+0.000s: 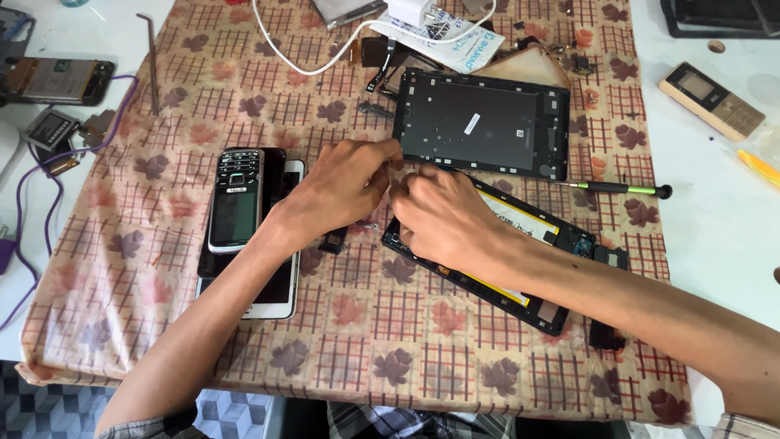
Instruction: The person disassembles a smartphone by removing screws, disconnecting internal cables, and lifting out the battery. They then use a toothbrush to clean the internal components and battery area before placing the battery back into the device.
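Both hands (398, 199) at opened tablet's (520, 268) edge

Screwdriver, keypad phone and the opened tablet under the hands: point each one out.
Screwdriver (621, 188): head view, on its dark shaft.
Keypad phone (236, 199): head view, on its screen.
Opened tablet (532, 236): head view, on the exposed inside, right of the right hand (443, 215).

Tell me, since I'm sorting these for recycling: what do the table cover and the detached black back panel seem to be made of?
The table cover looks like woven cloth: matte, printed with leaves and checks, softly creased at its edges. The back panel looks like moulded plastic, matte black with a faint sheen and dotted holes; metal beneath cannot be ruled out.
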